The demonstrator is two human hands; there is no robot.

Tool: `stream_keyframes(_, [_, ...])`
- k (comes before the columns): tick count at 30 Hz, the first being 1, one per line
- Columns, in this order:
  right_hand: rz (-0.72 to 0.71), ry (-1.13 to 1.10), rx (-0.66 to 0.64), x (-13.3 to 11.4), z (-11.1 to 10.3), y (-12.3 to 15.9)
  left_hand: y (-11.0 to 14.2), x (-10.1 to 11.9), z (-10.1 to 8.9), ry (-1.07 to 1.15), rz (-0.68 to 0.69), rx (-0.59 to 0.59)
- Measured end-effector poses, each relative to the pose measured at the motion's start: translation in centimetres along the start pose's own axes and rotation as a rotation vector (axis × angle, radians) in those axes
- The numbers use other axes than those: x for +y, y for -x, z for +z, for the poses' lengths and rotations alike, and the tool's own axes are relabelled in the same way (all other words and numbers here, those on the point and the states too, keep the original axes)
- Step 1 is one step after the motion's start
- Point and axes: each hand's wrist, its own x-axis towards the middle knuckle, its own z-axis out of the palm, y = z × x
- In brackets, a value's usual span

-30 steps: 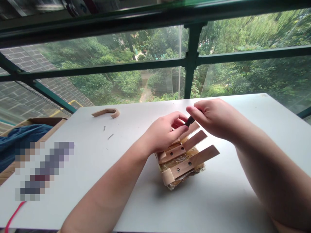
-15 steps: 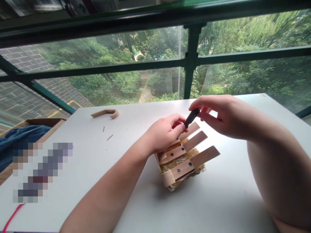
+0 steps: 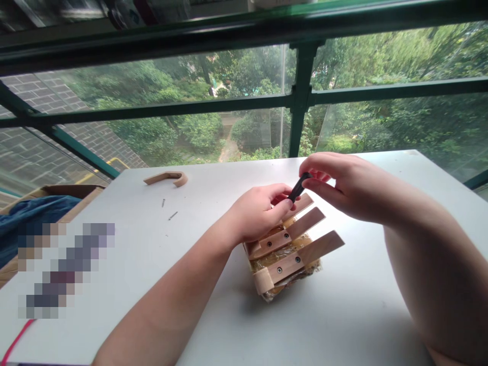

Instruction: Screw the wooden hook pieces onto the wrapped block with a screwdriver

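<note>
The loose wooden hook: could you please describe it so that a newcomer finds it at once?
On the white table, look near the far edge, toward the left corner. There lies a pale wooden hook, beyond two small screws. Unlike the wooden strips screwed to the taped block, it lies loose, directly on the table.

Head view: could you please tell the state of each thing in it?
Left hand: closed on black handle
Right hand: pinching its upper end
Black handle: tilted
Wrapped block: lying on white table
Nearest wooden hook: two screws in it
Far wooden hook: lying loose
Loose screws: lying flat
Blue cloth: crumpled
Cardboard box: open
</note>
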Motion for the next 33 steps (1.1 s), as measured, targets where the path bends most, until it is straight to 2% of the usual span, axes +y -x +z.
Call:
stream_keyframes(9, [0.047,-0.023,0.002,-1.1,1.3,-0.6,0.3,0.5,-0.2,-0.075,0.032,-0.031])
stream_keyframes(16, [0.174,-0.266,-0.045,-1.7,2.2,-0.8,0.0,-0.1,-0.1,-0.052,-0.020,-0.009])
stream_keyframes(22, [0.190,-0.261,-0.027,-1.5,2.5,-0.9,0.1,-0.1,-0.2,-0.028,-0.046,0.029])
stream_keyframes(33, [0.196,-0.300,-0.037,-2.0,2.6,-0.9,0.0,-0.1,0.3,-0.085,0.026,0.016])
